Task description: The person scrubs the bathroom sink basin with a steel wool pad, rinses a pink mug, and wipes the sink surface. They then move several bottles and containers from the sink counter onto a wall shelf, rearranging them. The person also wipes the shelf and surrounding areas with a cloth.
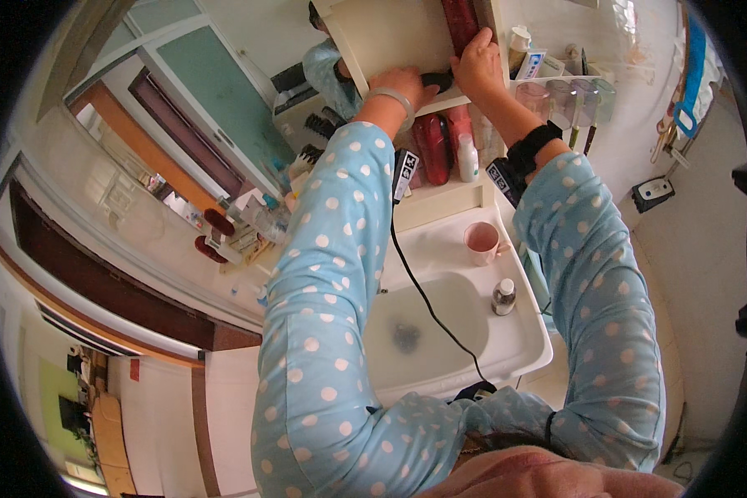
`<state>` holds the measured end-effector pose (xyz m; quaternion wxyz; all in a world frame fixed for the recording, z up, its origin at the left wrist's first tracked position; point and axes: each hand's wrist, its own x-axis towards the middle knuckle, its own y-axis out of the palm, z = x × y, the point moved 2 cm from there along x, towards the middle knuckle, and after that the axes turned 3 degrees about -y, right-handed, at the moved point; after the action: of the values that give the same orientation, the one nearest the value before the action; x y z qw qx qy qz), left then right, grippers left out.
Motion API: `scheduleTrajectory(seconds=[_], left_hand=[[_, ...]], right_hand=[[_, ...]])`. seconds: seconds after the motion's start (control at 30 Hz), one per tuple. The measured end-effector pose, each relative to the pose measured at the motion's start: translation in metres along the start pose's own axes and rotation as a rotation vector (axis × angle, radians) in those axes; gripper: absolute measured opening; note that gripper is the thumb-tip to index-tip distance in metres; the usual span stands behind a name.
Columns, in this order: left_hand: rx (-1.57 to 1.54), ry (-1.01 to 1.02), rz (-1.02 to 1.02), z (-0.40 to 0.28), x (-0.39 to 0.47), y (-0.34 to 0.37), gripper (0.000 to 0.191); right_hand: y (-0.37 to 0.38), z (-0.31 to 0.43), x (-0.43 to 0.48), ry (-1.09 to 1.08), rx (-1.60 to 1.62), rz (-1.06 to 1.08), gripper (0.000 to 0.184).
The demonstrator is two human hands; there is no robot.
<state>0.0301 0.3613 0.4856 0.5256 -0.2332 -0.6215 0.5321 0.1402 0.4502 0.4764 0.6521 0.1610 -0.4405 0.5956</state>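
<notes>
Both arms, in light blue sleeves with white dots, reach up to a cream shelf compartment [404, 34] above a white washbasin [529, 336]. My left hand [401, 88], with a pale bangle at the wrist, is at the compartment's lower edge beside a black object [437, 81]; its fingertips are partly hidden, so its hold is unclear. My right hand [480, 67] rests against a dark red object [460, 25] at the compartment's right side; whether it grips it cannot be told. Below are a red bottle [434, 149] and a white bottle [467, 159].
A pink mug [482, 244] and a small bottle with a white cap [503, 297] stand on the basin's rim. A rack [554, 81] with toothpaste [531, 64], cups and toothbrushes hangs at right. A black cable [426, 299] crosses above the basin.
</notes>
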Motion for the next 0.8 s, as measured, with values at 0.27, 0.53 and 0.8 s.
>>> scheduleTrajectory(seconds=[0.27,0.53,0.8], left_hand=[[-0.096,0.067,-0.080,0.007,0.005,0.003,0.048],[-0.178,0.070,-0.017,0.010,0.014,0.012,0.048],[-0.269,0.264,-0.097,0.013,0.026,0.019,0.052]], right_hand=[[0.008,0.005,-0.002,-0.024,-0.118,-0.043,0.052],[-0.057,0.002,-0.029,-0.278,0.093,-0.037,0.072],[-0.146,-0.057,-0.160,0.003,0.145,0.243,0.067]])
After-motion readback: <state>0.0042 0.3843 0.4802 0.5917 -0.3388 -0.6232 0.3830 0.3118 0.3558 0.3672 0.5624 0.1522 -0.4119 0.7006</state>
